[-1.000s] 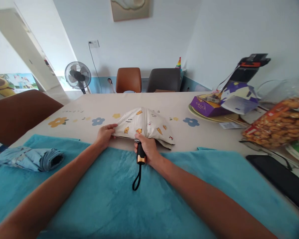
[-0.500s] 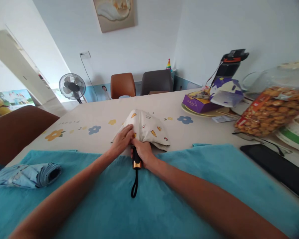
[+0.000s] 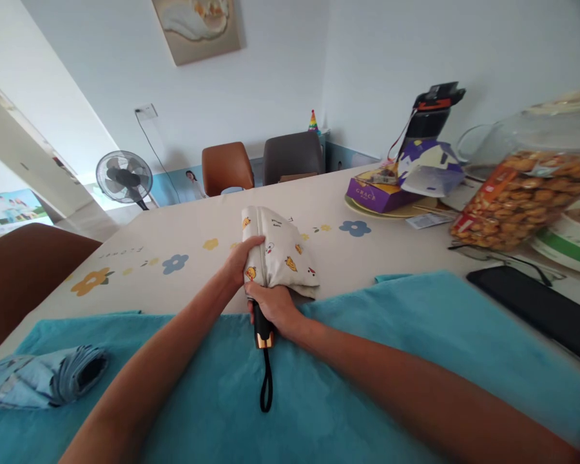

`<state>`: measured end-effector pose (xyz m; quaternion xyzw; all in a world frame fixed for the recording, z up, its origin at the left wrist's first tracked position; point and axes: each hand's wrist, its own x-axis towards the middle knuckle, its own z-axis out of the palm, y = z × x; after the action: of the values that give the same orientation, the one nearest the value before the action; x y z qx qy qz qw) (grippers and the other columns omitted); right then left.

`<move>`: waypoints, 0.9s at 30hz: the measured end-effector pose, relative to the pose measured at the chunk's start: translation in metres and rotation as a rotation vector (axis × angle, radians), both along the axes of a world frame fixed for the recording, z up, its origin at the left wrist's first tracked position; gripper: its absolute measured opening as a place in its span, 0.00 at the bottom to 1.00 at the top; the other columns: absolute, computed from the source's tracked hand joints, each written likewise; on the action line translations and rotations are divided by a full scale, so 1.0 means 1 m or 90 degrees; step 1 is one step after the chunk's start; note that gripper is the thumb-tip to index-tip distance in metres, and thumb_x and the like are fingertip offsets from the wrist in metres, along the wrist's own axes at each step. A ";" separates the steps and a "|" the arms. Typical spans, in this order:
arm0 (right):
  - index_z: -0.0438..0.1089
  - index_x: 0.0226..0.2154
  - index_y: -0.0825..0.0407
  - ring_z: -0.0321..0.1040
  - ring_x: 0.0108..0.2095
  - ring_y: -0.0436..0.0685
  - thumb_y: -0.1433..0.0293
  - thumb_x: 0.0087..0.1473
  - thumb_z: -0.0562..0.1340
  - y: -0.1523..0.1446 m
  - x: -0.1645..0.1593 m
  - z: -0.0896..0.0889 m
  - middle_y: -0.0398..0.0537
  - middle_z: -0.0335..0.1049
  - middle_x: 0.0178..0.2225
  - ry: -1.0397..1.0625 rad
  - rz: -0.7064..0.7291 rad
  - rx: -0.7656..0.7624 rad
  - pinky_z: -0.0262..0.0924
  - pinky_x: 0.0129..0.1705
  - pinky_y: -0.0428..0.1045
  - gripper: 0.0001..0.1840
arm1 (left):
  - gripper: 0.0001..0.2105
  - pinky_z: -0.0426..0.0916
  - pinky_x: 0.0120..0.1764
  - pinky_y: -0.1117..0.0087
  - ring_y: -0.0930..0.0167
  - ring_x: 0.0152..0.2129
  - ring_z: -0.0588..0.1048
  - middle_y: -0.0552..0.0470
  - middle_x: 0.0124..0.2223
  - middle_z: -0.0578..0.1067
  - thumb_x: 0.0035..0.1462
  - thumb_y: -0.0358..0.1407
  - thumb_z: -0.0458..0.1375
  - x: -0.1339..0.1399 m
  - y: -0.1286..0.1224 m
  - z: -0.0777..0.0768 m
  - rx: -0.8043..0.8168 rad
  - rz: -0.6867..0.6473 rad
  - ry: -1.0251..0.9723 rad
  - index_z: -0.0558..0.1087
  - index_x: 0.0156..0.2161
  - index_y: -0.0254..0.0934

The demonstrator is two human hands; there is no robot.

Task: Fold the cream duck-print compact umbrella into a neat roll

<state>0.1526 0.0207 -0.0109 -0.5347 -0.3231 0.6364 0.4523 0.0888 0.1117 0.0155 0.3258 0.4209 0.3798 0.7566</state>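
A folding umbrella with a cream canopy and small yellow printed figures lies in the middle of the head view. Its canopy is partly gathered, with a loose flap to the right. My left hand is closed around the canopy's left side, thumb on top; its other fingers are mostly hidden underneath. My right hand grips the umbrella where the canopy meets the black handle. A copper-coloured band rings the handle's near end, and a black strap hangs from it over the teal cloth.
A rolled light-blue umbrella-like bundle lies on the cloth at left. On the right are a black phone-like slab, glasses, a jar of snacks, a purple box and a dark bottle. Chairs stand behind the table.
My left hand has shifted from lying over the canopy's base to wrapping its left side, folding that side inward. The right hand keeps its hold. The camera view has turned slightly.
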 end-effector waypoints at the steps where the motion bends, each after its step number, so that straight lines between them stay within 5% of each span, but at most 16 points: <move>1: 0.62 0.13 0.55 0.60 0.11 0.47 0.69 0.50 0.58 0.000 0.000 0.000 0.42 0.61 0.12 -0.012 0.016 0.002 0.57 0.12 0.43 0.17 | 0.15 0.74 0.36 0.63 0.63 0.27 0.78 0.44 0.27 0.78 0.46 0.34 0.60 -0.002 -0.001 0.002 -0.019 -0.008 -0.022 0.73 0.40 0.28; 7: 0.68 0.29 0.55 0.67 0.16 0.52 0.65 0.50 0.61 0.000 0.003 0.004 0.43 0.67 0.18 0.052 0.051 0.049 0.60 0.14 0.44 0.09 | 0.20 0.74 0.40 0.62 0.63 0.29 0.78 0.46 0.30 0.79 0.45 0.33 0.61 -0.011 -0.002 0.010 0.060 0.092 -0.048 0.71 0.46 0.29; 10: 0.67 0.36 0.54 0.70 0.22 0.54 0.65 0.48 0.64 0.000 0.008 0.008 0.43 0.68 0.22 0.158 0.052 0.085 0.66 0.19 0.46 0.13 | 0.21 0.74 0.42 0.59 0.62 0.31 0.78 0.46 0.32 0.79 0.47 0.36 0.60 -0.013 -0.002 0.015 0.058 0.087 -0.070 0.71 0.47 0.31; 16: 0.67 0.32 0.54 0.57 0.11 0.48 0.64 0.54 0.57 -0.003 0.017 0.013 0.38 0.60 0.11 0.174 0.251 0.010 0.54 0.13 0.42 0.10 | 0.22 0.72 0.44 0.58 0.60 0.35 0.78 0.45 0.35 0.79 0.47 0.42 0.60 -0.018 0.002 0.021 0.065 0.080 -0.079 0.71 0.47 0.33; 22: 0.63 0.23 0.53 0.55 0.10 0.48 0.66 0.50 0.60 -0.009 0.009 0.006 0.39 0.60 0.10 0.144 0.255 0.010 0.53 0.12 0.43 0.09 | 0.19 0.71 0.44 0.64 0.62 0.41 0.75 0.45 0.39 0.78 0.48 0.39 0.57 -0.052 0.035 0.031 0.228 0.236 0.049 0.71 0.46 0.35; 25: 0.62 0.24 0.53 0.56 0.10 0.48 0.66 0.52 0.60 -0.007 0.005 0.004 0.38 0.61 0.11 0.171 0.166 -0.008 0.55 0.13 0.43 0.10 | 0.19 0.68 0.47 0.67 0.67 0.46 0.72 0.48 0.46 0.75 0.46 0.34 0.59 -0.063 0.041 0.035 0.381 0.342 0.166 0.69 0.46 0.40; 27: 0.61 0.25 0.52 0.58 0.11 0.49 0.65 0.55 0.59 -0.003 0.004 0.004 0.38 0.61 0.12 0.209 0.088 -0.038 0.56 0.13 0.43 0.10 | 0.18 0.66 0.49 0.67 0.69 0.46 0.72 0.49 0.47 0.75 0.45 0.33 0.59 -0.057 0.033 0.035 0.485 0.326 0.223 0.69 0.45 0.40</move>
<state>0.1566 0.0175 -0.0068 -0.4137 -0.2619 0.7539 0.4380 0.0315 0.1448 0.0505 0.5246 0.4396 0.6202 0.3833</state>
